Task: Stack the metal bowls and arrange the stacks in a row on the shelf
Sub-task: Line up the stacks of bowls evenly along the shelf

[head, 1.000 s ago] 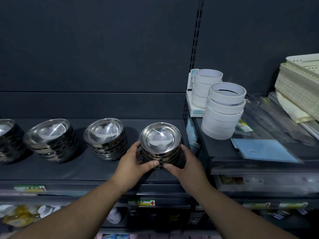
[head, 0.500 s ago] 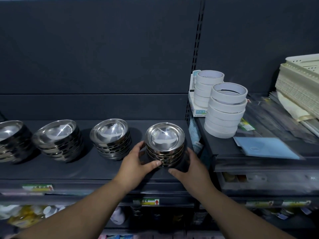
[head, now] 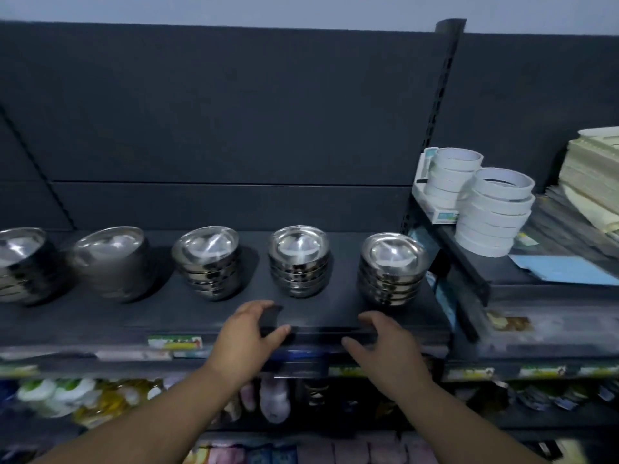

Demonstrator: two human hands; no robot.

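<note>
Five stacks of metal bowls (head: 207,262) stand in a row on the dark shelf (head: 134,316). The rightmost stack (head: 392,267) is at twelve o'clock from the right hand (head: 385,346) and its neighbour (head: 299,261) at one o'clock from the left hand (head: 249,333); both hands hover by the shelf's front edge, fingers loosely curled, holding nothing. The bowls look like thin polished steel, so a stack is probably stiff, fairly light and slick, best cupped low at three and nine o'clock. The price tags (head: 174,342) and the blue label (head: 443,216) beside the tape rolls (head: 492,212) are too blurred to read.
</note>
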